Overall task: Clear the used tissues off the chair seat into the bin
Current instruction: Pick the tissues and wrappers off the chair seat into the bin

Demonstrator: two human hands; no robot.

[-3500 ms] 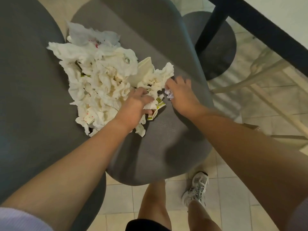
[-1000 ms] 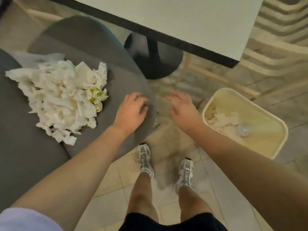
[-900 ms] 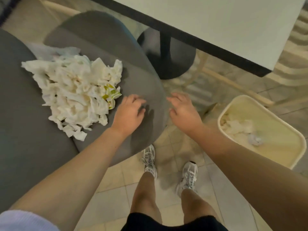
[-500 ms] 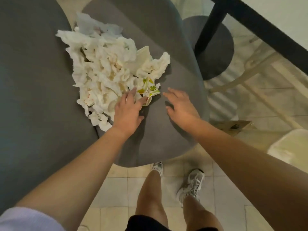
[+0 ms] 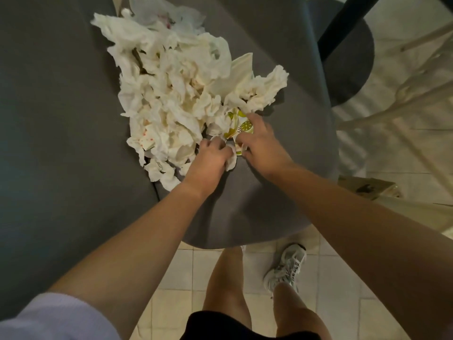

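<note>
A single wide-angle view comes from the person's head, looking steeply down and slightly forward. It sits close above the grey chair seat (image 5: 257, 204), which fills the left and centre, its near edge curving over the tiled floor (image 5: 176, 268). Both forearms run in from the near corners. The person's own legs and a shoe (image 5: 288, 268) lie directly below, at the near edge.

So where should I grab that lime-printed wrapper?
Pinch the wrapper by its free near edge, coming from the seat's front. Its far end is tucked under the tissues, and the right hand is already on that corner.
</note>
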